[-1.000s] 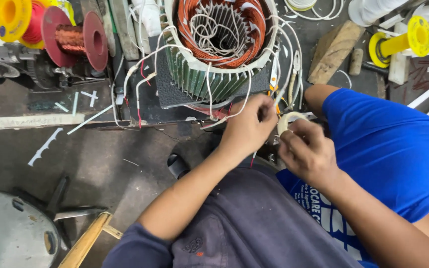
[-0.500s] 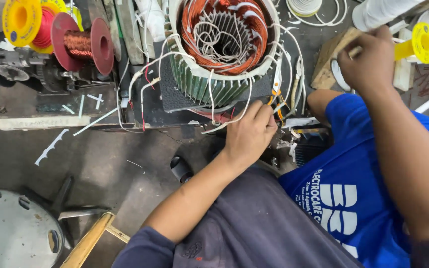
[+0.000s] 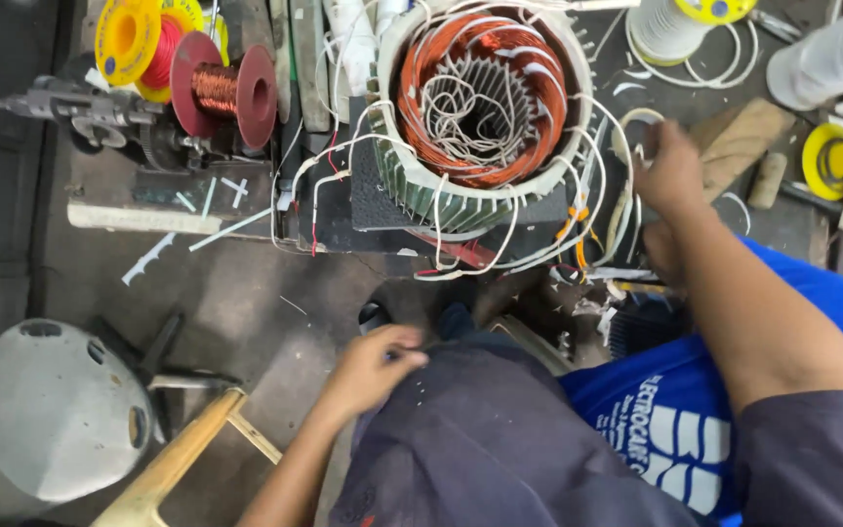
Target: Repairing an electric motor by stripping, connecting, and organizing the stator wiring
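Stator [image 3: 480, 107] with copper windings stands upright at the top centre of the head view, its white lead wires [image 3: 539, 249] spilling down over the dark base and out to the right. Your right hand [image 3: 668, 176] is up beside the stator's right edge, fingers curled into the loops of white sleeving [image 3: 626, 195] there; the pictures do not show whether they are clamped on a loop or only hooked among them. Room on that side is tight: a wooden block [image 3: 743, 141] and a yellow spool [image 3: 836, 156] lie just beyond your knuckles, wire scraps below your wrist.

Your left hand [image 3: 373, 366] rests low against your grey trousers [image 3: 500, 439], well apart from the stator, fingers loosely bent with fingertips together, nothing visible in them. Open floor lies to its left, bounded by a wooden handle [image 3: 187, 459] and a grey motor end cover [image 3: 51, 410] at the lower left edge.

At upper left, a red spool of copper wire [image 3: 221, 93] and a yellow reel [image 3: 134, 39] sit on a winding machine [image 3: 100, 112], near the stator's left side.
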